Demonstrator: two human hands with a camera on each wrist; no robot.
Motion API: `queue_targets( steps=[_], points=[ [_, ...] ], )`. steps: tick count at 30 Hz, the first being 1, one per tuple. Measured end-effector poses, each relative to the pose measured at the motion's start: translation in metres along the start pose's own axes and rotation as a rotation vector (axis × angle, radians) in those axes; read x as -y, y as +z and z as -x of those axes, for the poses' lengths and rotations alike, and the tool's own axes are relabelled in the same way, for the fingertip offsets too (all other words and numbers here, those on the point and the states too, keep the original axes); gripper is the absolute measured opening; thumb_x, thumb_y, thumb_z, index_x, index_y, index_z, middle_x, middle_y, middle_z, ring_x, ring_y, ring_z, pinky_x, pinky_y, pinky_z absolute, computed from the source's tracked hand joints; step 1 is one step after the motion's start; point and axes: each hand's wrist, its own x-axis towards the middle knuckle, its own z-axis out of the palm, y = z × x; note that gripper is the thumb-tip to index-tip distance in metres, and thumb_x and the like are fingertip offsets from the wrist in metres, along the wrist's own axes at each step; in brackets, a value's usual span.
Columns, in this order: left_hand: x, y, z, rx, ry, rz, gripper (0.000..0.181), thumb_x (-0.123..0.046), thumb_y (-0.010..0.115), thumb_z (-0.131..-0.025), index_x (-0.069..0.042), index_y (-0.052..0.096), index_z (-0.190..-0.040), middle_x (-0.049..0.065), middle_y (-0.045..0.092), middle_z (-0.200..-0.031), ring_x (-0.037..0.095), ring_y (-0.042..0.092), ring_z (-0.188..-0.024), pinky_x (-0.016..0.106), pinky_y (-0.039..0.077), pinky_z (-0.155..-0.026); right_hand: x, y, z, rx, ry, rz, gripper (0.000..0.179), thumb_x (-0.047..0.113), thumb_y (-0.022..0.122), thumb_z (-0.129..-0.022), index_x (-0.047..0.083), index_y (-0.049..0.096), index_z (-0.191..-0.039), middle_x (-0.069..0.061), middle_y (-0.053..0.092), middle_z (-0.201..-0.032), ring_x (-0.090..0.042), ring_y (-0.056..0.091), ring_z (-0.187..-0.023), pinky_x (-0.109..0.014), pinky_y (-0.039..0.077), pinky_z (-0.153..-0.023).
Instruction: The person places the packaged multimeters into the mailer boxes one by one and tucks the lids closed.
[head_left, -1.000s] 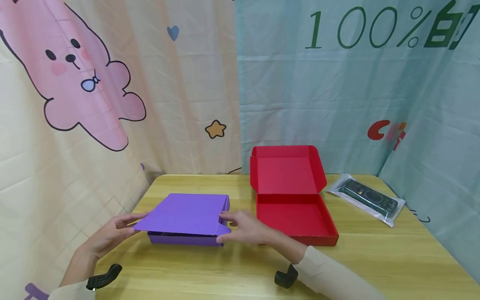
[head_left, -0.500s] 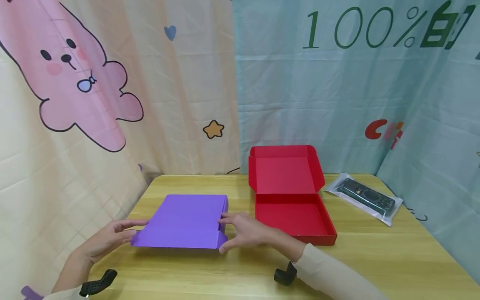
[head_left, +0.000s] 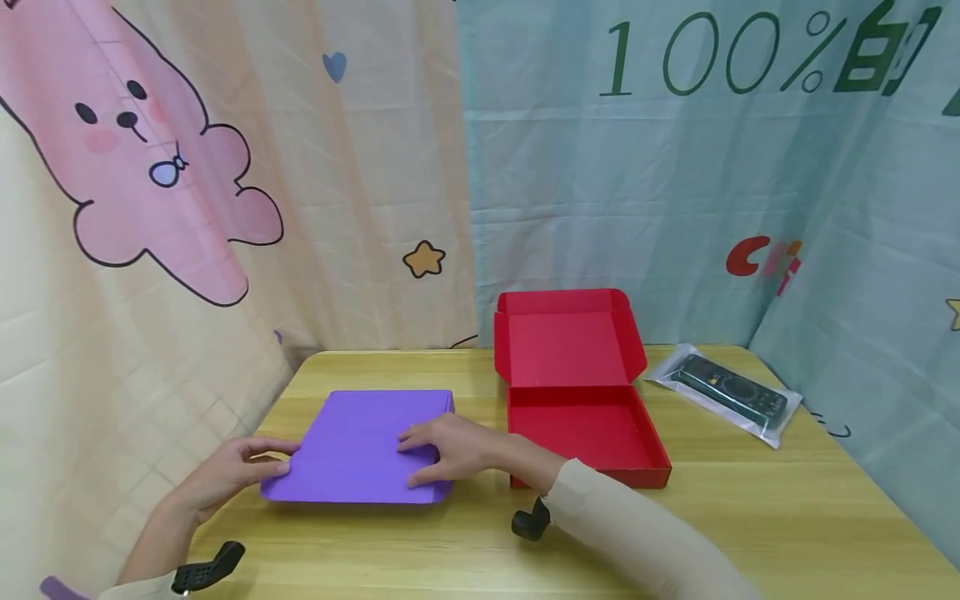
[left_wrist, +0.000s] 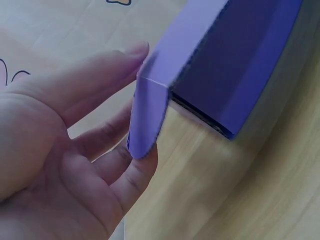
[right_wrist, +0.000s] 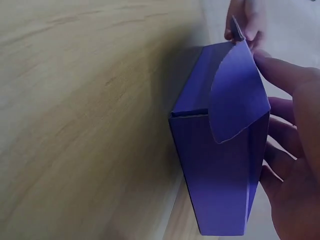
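Note:
On the left half of the table lies a purple cardboard box (head_left: 360, 442) with its lid folded down over it. In the right wrist view, a rounded side tab (right_wrist: 239, 95) of the lid sticks out over the box's end wall. My left hand (head_left: 232, 471) pinches the lid's near left corner, thumb on top and fingers behind the hanging left tab (left_wrist: 149, 117). The fingers of my right hand (head_left: 450, 450) rest spread on the lid's right part. The box's inside is hidden from the head view.
A red cardboard box (head_left: 588, 479) stands right of the purple one, its lid (head_left: 562, 346) raised at the back and nothing in it. At the far right lies a dark multimeter-like device (head_left: 727, 387) in a clear bag. Printed curtains (head_left: 360, 183) close off the table's back.
The purple lid has come down, its front edge now covering the box's front wall. My right hand has moved from the box's right side onto the lid's top; the left stays at the left corner.

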Motion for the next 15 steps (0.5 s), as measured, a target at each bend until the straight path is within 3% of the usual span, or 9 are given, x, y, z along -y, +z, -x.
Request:
queue_targets(
  steps=[6,12,15],
  points=[
    [0.006,0.004,-0.001,0.038,-0.042,0.043,0.034,-0.005,0.068,-0.1,0.008,0.066,-0.132,-0.003,0.067,-0.132,0.003,0.061,-0.112,0.026,0.055,-0.089,-0.008,0.007,-0.005,0.033,-0.017,-0.017,0.054,0.046,0.076,-0.094,0.014,0.07,-0.137,0.001,0.06,-0.144,-0.01,0.047,-0.139,-0.022,0.034,-0.114],
    [0.008,0.006,0.0,0.029,-0.057,0.07,0.036,-0.004,0.067,-0.1,0.009,0.063,-0.133,-0.019,0.064,-0.124,0.002,0.061,-0.11,0.026,0.055,-0.088,-0.012,0.006,-0.009,0.08,-0.006,-0.068,0.055,0.044,0.08,-0.091,0.015,0.07,-0.137,0.002,0.06,-0.144,-0.01,0.045,-0.14,-0.019,0.032,-0.113],
    [0.009,0.007,0.002,0.016,-0.042,0.08,0.033,-0.004,0.067,-0.1,0.005,0.067,-0.132,-0.018,0.065,-0.125,0.002,0.062,-0.109,0.025,0.056,-0.088,-0.013,0.004,-0.011,0.1,0.014,-0.098,0.056,0.043,0.082,-0.089,0.016,0.07,-0.137,0.002,0.059,-0.144,-0.01,0.043,-0.141,-0.019,0.03,-0.114]
  ],
)
